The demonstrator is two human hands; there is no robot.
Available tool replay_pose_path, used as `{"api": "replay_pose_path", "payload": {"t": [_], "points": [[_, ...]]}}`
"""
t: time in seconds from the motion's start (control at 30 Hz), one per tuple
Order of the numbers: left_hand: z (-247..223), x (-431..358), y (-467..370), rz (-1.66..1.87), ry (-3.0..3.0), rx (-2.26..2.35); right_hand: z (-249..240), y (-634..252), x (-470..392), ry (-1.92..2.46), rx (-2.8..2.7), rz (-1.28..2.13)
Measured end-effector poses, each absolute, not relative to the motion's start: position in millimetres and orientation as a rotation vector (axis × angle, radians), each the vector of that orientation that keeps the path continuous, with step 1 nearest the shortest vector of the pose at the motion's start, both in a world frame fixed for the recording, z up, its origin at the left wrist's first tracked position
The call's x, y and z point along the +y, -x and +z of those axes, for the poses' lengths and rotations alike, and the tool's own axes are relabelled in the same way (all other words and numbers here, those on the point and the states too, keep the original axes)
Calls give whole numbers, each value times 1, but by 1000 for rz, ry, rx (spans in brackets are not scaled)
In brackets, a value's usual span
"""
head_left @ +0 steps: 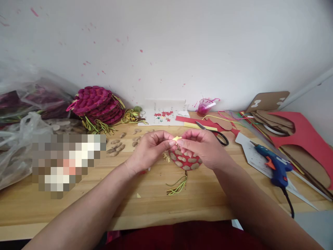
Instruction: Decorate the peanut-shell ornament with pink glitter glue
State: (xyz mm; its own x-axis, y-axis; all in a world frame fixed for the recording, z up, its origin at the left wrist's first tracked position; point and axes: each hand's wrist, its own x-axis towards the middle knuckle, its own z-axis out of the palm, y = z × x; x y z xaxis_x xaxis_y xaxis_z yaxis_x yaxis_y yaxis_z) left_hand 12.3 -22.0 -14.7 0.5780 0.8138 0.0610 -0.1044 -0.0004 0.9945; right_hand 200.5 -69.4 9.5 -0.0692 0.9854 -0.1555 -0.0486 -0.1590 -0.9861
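Between the fingertips of both my hands is a small yellow paper star (177, 138). My left hand (154, 147) pinches its left side, thumb against fingers. On the other side, my right hand (201, 146) grips it with thumb and fingertips. Just beneath them on the table lies a round red disc covered with peanuts (185, 160), its upper part hidden by my hands. A yellow-green string tassel (178, 185) hangs from its near edge. Beside its left edge sits a small pale-yellow frilled piece (167, 157).
Loose peanuts (118, 147) lie left of my hands. Behind stand stacked magenta discs (97, 104) and a white sheet with small stars (163, 109). Black-handled scissors (221, 137), a blue glue gun (277, 166) and red card (304, 128) lie to the right. A plastic bag (23, 146) is at left.
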Motion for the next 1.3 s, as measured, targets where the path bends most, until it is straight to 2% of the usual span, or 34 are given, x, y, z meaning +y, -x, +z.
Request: {"api": "replay_pose_path", "payload": {"t": [0.13,0.23,0.53,0.63,0.73,0.83,1.0,1.13,1.3], "points": [[-14,-21,-10,797,-1406,579,6,-207,-66,1175,-1110,1583],[-14,-21,-11,811,-1377,571,5,-207,-65,1195,-1120,1542],[-13,-27,-18,852,-1258,725,-7,-187,-76,1435,-1515,322],[-15,-28,-19,880,-1242,778,-12,-187,-78,1405,-1660,43],[-15,-28,-19,890,-1238,802,-14,-188,-78,1349,-1756,-62],[-16,-27,-19,900,-1254,806,-12,-187,-78,1336,-1703,100],[-17,-26,-17,920,-1299,782,-3,-185,-74,1290,-1393,772],[-16,-26,-16,893,-1356,727,1,-192,-69,1206,-1183,1165],[-15,-26,-15,877,-1382,672,0,-201,-65,1140,-1040,1499]]}}
